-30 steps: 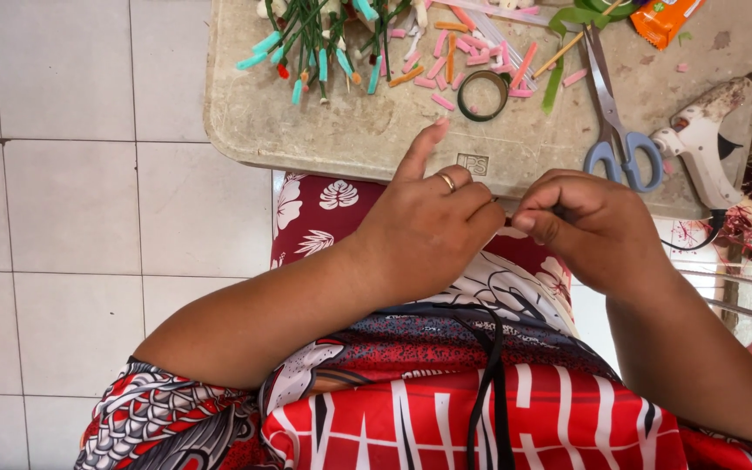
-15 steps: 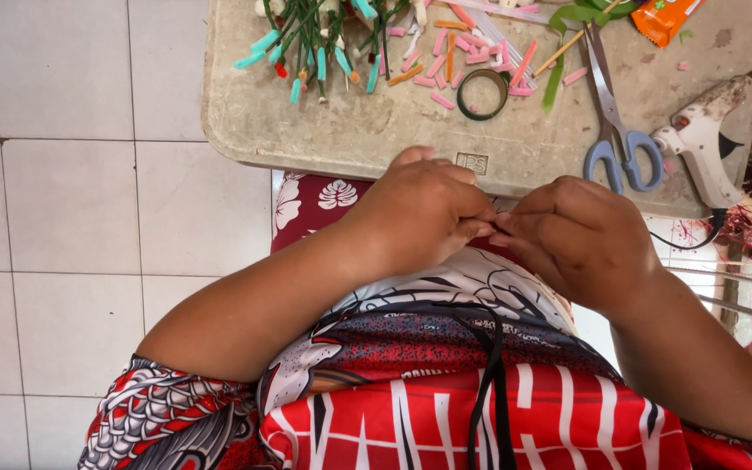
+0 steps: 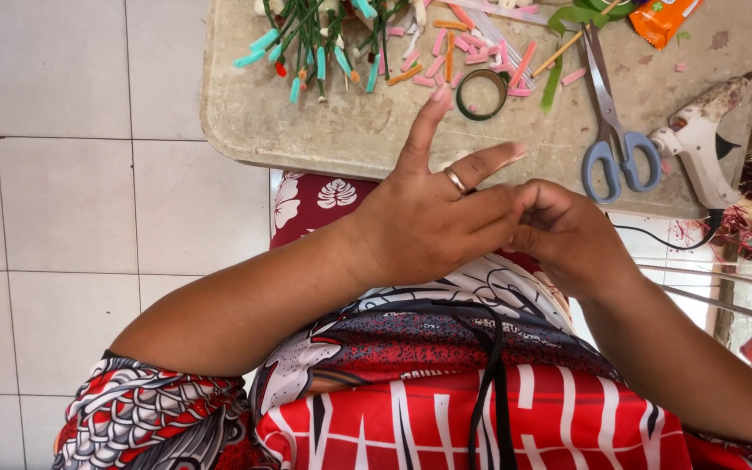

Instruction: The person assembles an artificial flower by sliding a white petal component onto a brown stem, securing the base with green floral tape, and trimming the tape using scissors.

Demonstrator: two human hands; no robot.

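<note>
— Since half a second ago, the left hand has unfolded: its index and middle fingers now stick out over the near edge of the counter, where before they were curled down against the other hand.

— And going from the left, what lies around it?

— White floor tiles, then on the counter a bunch of green stems with teal tips, and scattered pink and orange tube pieces. A roll of green tape sits just beyond the raised index fingertip, not touched. A ring shows on the left hand.

— Is that grip holding anything?

— I cannot tell. Two fingers are splayed, and the rest press toward the right hand, whose fingers are bunched shut in a pinch against them. Whatever sits between them is hidden. It would be above the lap, just short of the counter edge.

— So the step in hand?

— Fine fingertip work on something very small, I judge, with the hands meeting. Any next move calls for the pinch to stay firm and the hands close together.

— Further right?

— Blue-handled scissors, a white glue gun and an orange packet, all well apart from both hands.
</note>
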